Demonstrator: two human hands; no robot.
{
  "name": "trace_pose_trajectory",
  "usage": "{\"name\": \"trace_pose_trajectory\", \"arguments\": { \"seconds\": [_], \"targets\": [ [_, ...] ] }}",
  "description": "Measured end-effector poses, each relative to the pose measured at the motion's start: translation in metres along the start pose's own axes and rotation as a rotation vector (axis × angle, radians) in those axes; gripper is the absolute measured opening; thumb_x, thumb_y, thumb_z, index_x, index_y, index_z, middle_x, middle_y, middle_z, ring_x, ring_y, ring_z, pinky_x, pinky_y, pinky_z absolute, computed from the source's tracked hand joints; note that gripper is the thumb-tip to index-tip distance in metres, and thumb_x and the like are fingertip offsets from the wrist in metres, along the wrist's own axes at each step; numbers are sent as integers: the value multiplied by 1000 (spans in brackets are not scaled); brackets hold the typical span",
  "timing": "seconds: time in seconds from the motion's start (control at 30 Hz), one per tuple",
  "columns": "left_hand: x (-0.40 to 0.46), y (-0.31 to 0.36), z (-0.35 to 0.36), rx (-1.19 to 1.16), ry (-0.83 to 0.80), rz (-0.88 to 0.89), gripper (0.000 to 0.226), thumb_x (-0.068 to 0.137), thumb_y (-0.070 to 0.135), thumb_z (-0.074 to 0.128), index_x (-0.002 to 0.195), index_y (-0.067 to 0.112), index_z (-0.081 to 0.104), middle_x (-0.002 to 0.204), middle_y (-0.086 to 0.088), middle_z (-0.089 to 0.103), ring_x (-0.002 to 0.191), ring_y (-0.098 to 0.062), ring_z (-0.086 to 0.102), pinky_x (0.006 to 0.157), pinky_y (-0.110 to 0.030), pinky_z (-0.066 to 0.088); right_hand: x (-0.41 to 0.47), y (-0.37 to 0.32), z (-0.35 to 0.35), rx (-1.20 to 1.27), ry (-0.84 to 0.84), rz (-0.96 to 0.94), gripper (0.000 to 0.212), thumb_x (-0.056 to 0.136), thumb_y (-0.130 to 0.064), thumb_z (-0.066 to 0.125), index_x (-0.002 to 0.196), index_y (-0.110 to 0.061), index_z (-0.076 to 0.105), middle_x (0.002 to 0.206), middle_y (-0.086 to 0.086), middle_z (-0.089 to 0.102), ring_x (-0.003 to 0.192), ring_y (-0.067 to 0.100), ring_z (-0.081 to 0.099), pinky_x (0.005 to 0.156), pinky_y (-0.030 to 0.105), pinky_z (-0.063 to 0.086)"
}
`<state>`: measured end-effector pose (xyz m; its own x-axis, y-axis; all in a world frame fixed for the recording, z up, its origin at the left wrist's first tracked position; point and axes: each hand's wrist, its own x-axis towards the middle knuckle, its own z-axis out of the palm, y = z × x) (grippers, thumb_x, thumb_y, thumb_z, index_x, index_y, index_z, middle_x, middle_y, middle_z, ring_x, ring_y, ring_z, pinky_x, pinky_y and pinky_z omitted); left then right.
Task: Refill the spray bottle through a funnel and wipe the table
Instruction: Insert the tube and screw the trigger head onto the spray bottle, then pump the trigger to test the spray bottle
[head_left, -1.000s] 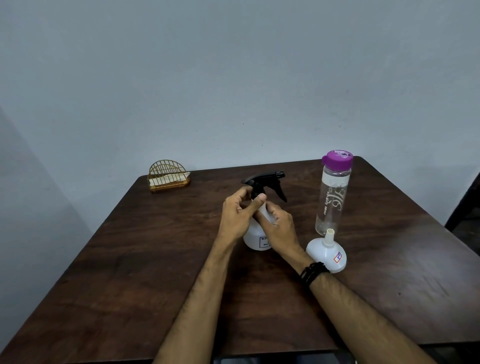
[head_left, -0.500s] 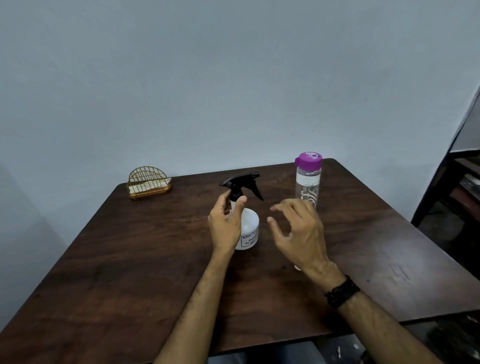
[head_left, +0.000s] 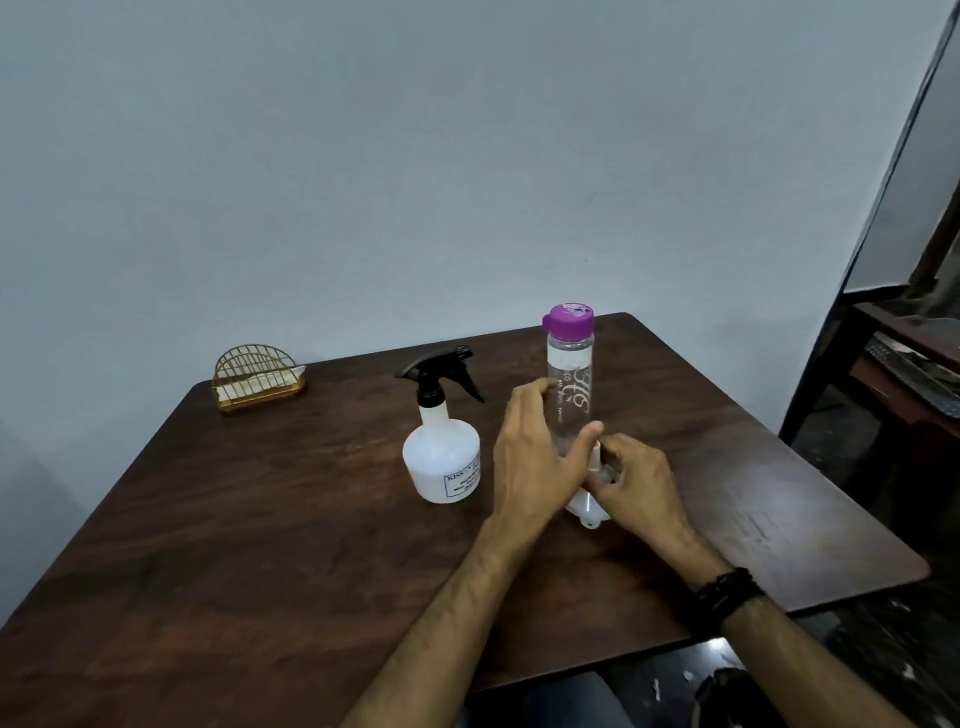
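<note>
While the spray bottle (head_left: 441, 462) stands upright on the wooden table (head_left: 260, 545) with its black trigger head screwed on, both hands sit to its right. The right hand (head_left: 636, 486) curls its fingers around the spout of the white funnel (head_left: 587, 506), which rests wide end down. The left hand (head_left: 535, 457) hovers with fingers spread and relaxed in front of the clear water bottle (head_left: 570, 379) with 1 purple cap, holding nothing. A gold wire rack (head_left: 257, 376) sits at the far left corner.
</note>
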<state>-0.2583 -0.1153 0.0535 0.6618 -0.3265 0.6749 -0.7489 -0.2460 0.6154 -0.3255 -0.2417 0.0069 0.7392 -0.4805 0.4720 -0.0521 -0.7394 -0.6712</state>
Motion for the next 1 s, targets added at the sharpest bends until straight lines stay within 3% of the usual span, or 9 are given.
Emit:
{"name": "trace_pose_trajectory", "arguments": {
  "seconds": [0.07, 0.13, 0.23, 0.33, 0.5, 0.67, 0.87, 1.0],
  "targets": [
    [6, 4, 16, -90, -31, -209, 74, 77, 43, 82, 136, 16, 47, 130, 4, 52, 119, -8, 53, 94, -23, 48, 2, 14, -9, 3, 18, 36, 36, 78, -61, 62, 65, -28, 57, 64, -11, 57, 61, 5, 57, 53, 29, 45],
    [12, 1, 30, -139, -41, -372, 83, 74, 44, 85, 140, 15, 42, 135, 2, 50, 121, -10, 52, 94, -22, 44, 7, 27, -18, -33, -5, 82, 26, 76, -54, 75, 72, -29, 67, 71, -14, 65, 68, 2, 62, 60, 31, 52],
    [17, -13, 51, -134, -102, -480, 77, 76, 37, 84, 138, 14, 43, 133, -1, 55, 121, -16, 57, 95, -28, 48, 23, 41, -30, -15, -36, 150, 21, 74, -43, 85, 90, -31, 78, 85, -16, 74, 80, 2, 68, 73, 30, 57],
    [19, -26, 65, -126, -131, -507, 57, 82, 32, 78, 126, 17, 46, 122, -3, 65, 112, -22, 64, 90, -34, 52, 50, 51, -34, 1, -71, 184, 20, 76, -34, 84, 93, -25, 79, 88, -11, 76, 84, 9, 71, 79, 33, 58],
    [44, -43, 82, -116, -93, -553, 62, 84, 27, 81, 130, 13, 42, 131, -7, 61, 118, -24, 61, 98, -35, 51, 104, 75, -20, 38, -93, 241, 27, 86, -30, 76, 111, -22, 74, 112, -3, 75, 104, 17, 69, 93, 33, 53],
    [77, -68, 108, -90, -88, -565, 65, 81, 18, 83, 137, 13, 49, 133, -5, 54, 123, -19, 54, 105, -28, 43, 163, 95, 0, 136, -154, 297, 36, 95, -18, 66, 130, -14, 64, 131, 6, 67, 118, 19, 62, 92, 22, 40],
    [122, -102, 148, -9, -108, -621, 60, 77, 29, 86, 128, 19, 56, 124, 0, 67, 113, -20, 65, 93, -28, 48, 228, 126, 22, 160, -108, 313, 39, 93, -20, 67, 132, -15, 64, 130, 8, 66, 119, 23, 59, 91, 22, 37],
    [155, -123, 172, 95, -142, -639, 60, 77, 38, 85, 125, 22, 54, 122, 0, 68, 114, -24, 65, 91, -36, 51, 262, 143, 41, 128, -90, 336, 32, 93, -25, 68, 120, -8, 66, 116, 11, 69, 105, 25, 62, 82, 25, 40]
  ]
}}
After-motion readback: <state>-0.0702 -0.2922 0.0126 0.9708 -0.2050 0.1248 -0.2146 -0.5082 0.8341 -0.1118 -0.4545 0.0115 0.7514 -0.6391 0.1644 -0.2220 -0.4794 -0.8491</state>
